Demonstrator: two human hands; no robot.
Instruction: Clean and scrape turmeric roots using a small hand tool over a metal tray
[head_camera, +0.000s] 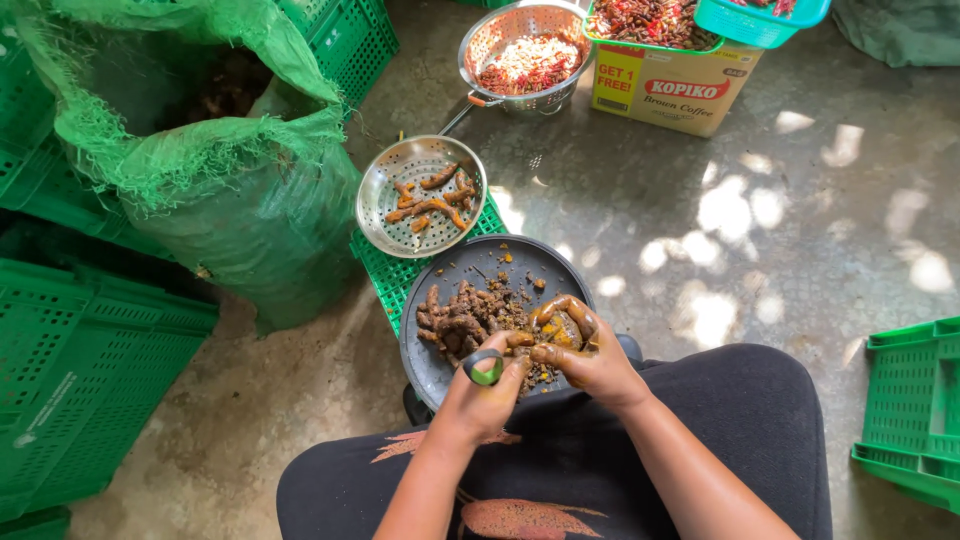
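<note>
1. One big green mesh sack (200, 170) sits at the top left, open at the mouth, with green plastic crates (90, 370) beside it, and one more green crate (915, 410) at the far right
2. One cardboard box (675, 85) stands at the top, with a green basket of red bits on it
3. One dark round tray (500, 265) rests on the person's lap, with a heap of muddy turmeric roots (462, 318) on its left part
4. Two shiny metal colanders: the near one (385, 200) holds about six peeled orange roots, and the far one (520, 45) holds red and white bits
5. The right hand (585, 355) curls shut round one turmeric piece (560, 325), over the right part of the tray. The piece lies just beside the heap
6. The left hand (490, 385) is closed on a small green peeler (486, 370). The peeler sits just left of the held piece, nearly touching it. The long way of the piece cannot be told, as fingers hide it
</note>
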